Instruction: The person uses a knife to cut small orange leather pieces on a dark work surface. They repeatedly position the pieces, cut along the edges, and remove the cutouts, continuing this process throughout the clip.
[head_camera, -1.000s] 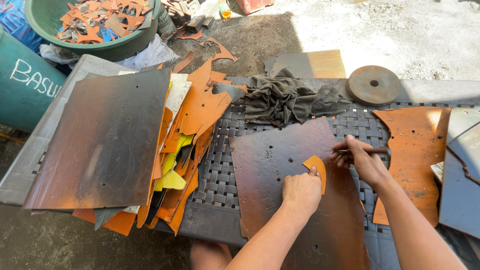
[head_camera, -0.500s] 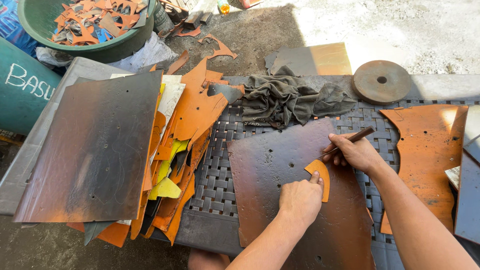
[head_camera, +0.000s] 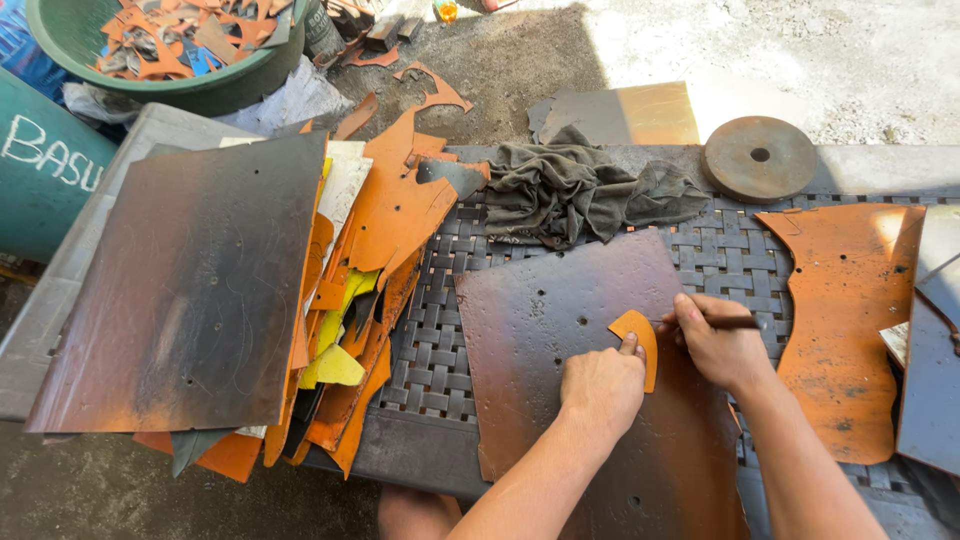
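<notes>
My left hand (head_camera: 600, 388) presses flat, fingers down, on a small orange curved template (head_camera: 640, 340) that lies on the dark brown leather sheet (head_camera: 560, 330) spread over the woven bench (head_camera: 430, 350). My right hand (head_camera: 715, 345) sits just right of the template, clenched around a thin dark tool (head_camera: 735, 322); its tip is hidden behind my fingers, so I cannot tell whether it touches the template's edge or the sheet. The sheet's near edge runs out of the bottom of the view under my forearms.

Beyond both hands lies a crumpled dark rag (head_camera: 580, 190), and farther off to the right of it a rusty round disc (head_camera: 760, 158) with a centre hole. Right of my right hand is an orange cut sheet (head_camera: 845, 320), its far side overlapped by grey pieces that are cut off at the frame edge. Well left of my left hand a large dark panel (head_camera: 180, 290) rests on a stack of orange and yellow offcuts (head_camera: 350, 300); what lies under it I cannot make out. Far left and beyond, a green tub (head_camera: 210, 90) holds scraps, only partly in view.
</notes>
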